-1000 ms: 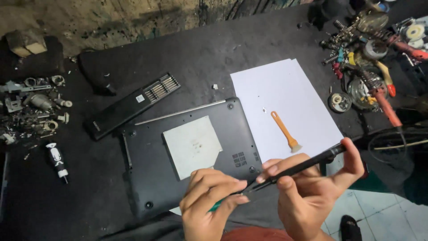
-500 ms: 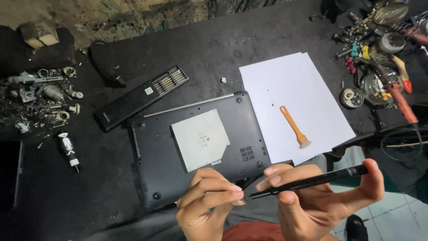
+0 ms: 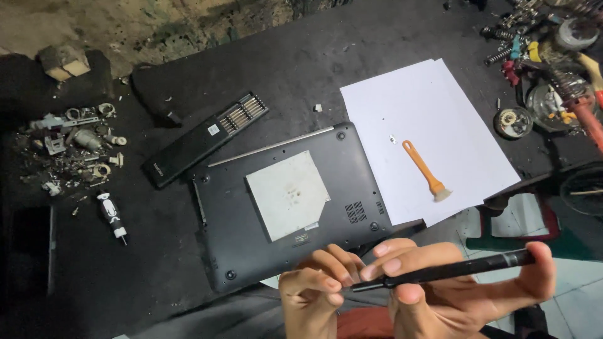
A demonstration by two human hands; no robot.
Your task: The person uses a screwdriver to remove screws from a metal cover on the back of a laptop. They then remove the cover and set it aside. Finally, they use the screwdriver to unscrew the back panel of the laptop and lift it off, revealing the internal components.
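My right hand (image 3: 458, 292) grips a slim black screwdriver (image 3: 452, 271) held level at the near edge of the table. My left hand (image 3: 314, 292) pinches the screwdriver's tip end with fingertips closed on it. Just beyond both hands lies a black laptop (image 3: 282, 251) turned bottom up, with a grey square panel (image 3: 287, 194) on it. A black bit case (image 3: 204, 139) lies open behind the laptop, its row of bits showing. To the right, an orange-handled brush (image 3: 424, 171) rests on white paper sheets (image 3: 427, 113).
A pile of small metal parts (image 3: 75, 141) and a short black-and-white driver (image 3: 112, 216) sit at the left. Assorted tools, springs and a round tin (image 3: 514, 122) crowd the far right. The black table (image 3: 125, 276) ends near my hands, with tiled floor (image 3: 578, 295) beyond.
Both hands, with the screwdriver, have stayed at the near edge and sit slightly lower in view. The camera has shifted a little, sliding the laptop and paper toward the right.
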